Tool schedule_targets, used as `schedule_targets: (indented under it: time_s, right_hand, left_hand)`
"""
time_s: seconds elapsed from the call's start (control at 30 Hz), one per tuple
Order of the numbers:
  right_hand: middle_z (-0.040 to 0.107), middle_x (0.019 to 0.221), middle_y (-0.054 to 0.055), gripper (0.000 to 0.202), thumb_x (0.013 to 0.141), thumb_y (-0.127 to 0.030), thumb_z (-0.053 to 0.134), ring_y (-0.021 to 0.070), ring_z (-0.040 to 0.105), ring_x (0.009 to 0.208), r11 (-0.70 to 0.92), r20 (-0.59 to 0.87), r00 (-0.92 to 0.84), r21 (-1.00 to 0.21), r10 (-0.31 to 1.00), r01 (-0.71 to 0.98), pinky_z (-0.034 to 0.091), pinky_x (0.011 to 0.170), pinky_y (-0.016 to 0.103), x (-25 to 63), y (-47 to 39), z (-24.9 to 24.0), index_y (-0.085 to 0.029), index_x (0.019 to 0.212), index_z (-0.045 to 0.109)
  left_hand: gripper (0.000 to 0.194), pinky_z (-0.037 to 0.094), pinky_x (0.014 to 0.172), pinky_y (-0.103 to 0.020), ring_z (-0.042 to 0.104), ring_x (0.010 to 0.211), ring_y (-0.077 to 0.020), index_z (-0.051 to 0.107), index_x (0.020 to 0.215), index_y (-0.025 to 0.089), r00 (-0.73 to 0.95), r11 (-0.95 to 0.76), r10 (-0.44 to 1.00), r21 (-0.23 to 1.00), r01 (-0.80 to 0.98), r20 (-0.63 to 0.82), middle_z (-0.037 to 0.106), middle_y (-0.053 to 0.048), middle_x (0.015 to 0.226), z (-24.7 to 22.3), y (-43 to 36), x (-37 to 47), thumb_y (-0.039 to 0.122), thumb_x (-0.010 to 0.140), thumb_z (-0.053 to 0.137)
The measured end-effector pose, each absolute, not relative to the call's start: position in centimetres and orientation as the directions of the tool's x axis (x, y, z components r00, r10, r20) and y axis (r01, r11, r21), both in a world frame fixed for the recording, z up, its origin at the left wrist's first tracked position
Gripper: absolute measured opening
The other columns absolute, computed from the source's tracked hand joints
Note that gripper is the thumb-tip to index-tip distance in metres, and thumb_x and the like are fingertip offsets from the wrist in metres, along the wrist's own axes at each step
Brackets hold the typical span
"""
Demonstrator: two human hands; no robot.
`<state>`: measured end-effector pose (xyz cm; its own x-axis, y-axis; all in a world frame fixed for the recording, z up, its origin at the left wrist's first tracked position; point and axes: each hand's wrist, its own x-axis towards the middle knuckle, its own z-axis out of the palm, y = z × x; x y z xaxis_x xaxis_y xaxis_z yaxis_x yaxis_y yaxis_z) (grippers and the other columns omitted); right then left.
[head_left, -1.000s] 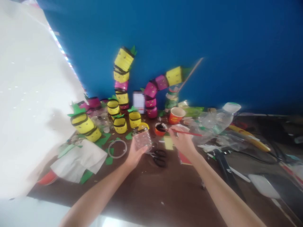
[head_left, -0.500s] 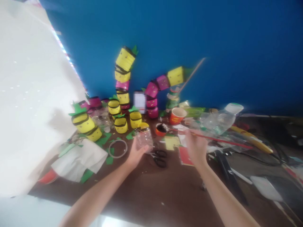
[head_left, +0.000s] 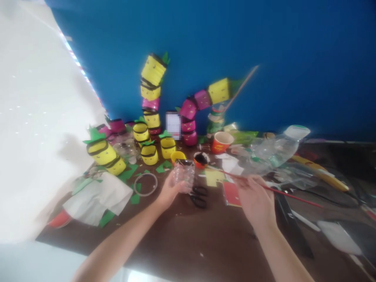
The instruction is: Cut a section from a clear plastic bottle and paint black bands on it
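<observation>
My left hand [head_left: 170,191] is closed around a clear plastic bottle piece [head_left: 184,174], held upright over the table; a dark band shows along its top rim. Between the fingers of my right hand [head_left: 257,199] is a long thin red brush [head_left: 296,197]. Its tip end points left, towards a small orange cup with dark contents [head_left: 201,159]. Black-handled scissors [head_left: 199,196] lie just right of the bottle piece. Behind it stands a small yellow cup [head_left: 178,156]. Both hands are slightly blurred.
Yellow and pink decorated cups [head_left: 149,153] stand along the blue wall, some stacked. A red paper cup [head_left: 222,142], clear bottles [head_left: 282,147] and a black tool [head_left: 293,227] are at the right. White cloth [head_left: 98,197] and a clear ring [head_left: 146,184] lie left.
The bottle piece is now more upright and slightly to the right, its dark rim visible. My right hand has moved right and down with the brush, and its fingers are turned more to the left.
</observation>
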<state>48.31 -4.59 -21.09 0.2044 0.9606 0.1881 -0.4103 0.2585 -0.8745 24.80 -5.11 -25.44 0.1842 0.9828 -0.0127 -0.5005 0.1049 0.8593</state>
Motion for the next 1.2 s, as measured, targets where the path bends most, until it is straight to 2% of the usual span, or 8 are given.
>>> schedule_targets:
  time_s: [0.27, 0.43, 0.7, 0.97, 1.2]
  right_hand:
    - [0.071, 0.068, -0.002, 0.014, 0.069, -0.037, 0.075, 0.0177, 0.069, 0.073, 0.233, 0.176, 0.186, -0.904, 0.967, -0.358, 0.052, 0.078, 0.031, 47.80, -5.46, -20.75, -0.025, 0.069, 0.067]
    - [0.073, 0.073, 0.000, 0.013, 0.069, -0.035, 0.075, 0.0179, 0.069, 0.072, 0.232, 0.178, 0.177, -0.903, 0.968, -0.361, 0.053, 0.076, 0.032, 47.57, -5.59, -20.77, -0.025, 0.069, 0.067]
    - [0.070, 0.068, -0.001, 0.012, 0.071, -0.034, 0.073, 0.0177, 0.069, 0.072, 0.264, 0.191, 0.231, -0.901, 0.954, -0.344, 0.052, 0.077, 0.033, 47.86, -5.15, -21.25, -0.024, 0.070, 0.067]
    - [0.072, 0.072, -0.001, 0.014, 0.069, -0.035, 0.074, 0.0157, 0.068, 0.072, 0.231, 0.164, 0.199, -0.894, 0.966, -0.383, 0.052, 0.075, 0.029, 47.58, -5.57, -20.87, -0.024, 0.068, 0.066]
    - [0.070, 0.068, -0.002, 0.013, 0.070, -0.034, 0.073, 0.0158, 0.067, 0.070, 0.240, 0.148, 0.255, -0.894, 0.955, -0.378, 0.052, 0.075, 0.030, 47.80, -5.28, -21.05, -0.024, 0.068, 0.064]
  left_hand:
    - [0.058, 0.053, 0.075, -0.040, 0.067, 0.081, -0.0222, 0.053, 0.115, 0.020, 0.243, 0.119, 0.970, 0.875, -0.469, -0.002, 0.063, -0.006, 0.097, -25.26, -5.41, 24.80, 0.034, 0.066, 0.079]
    - [0.056, 0.053, 0.075, -0.038, 0.066, 0.081, -0.0212, 0.053, 0.115, 0.020, 0.249, 0.105, 0.968, 0.881, -0.462, 0.015, 0.064, -0.007, 0.097, -25.28, -5.46, 24.77, 0.033, 0.067, 0.078]
    - [0.057, 0.054, 0.074, -0.038, 0.066, 0.084, -0.0220, 0.053, 0.118, 0.021, 0.270, 0.102, 0.962, 0.862, -0.496, 0.042, 0.064, -0.007, 0.099, -25.47, -5.33, 24.62, 0.036, 0.068, 0.077]
    - [0.060, 0.053, 0.077, -0.041, 0.066, 0.086, -0.0239, 0.053, 0.119, 0.020, 0.292, 0.116, 0.956, 0.859, -0.499, 0.041, 0.065, -0.008, 0.100, -25.04, -5.57, 24.65, 0.038, 0.067, 0.077]
    - [0.057, 0.053, 0.073, -0.038, 0.067, 0.086, -0.0255, 0.056, 0.118, 0.019, 0.325, 0.173, 0.945, 0.810, -0.561, 0.023, 0.066, -0.009, 0.102, -24.85, -5.47, 24.45, 0.042, 0.069, 0.073]
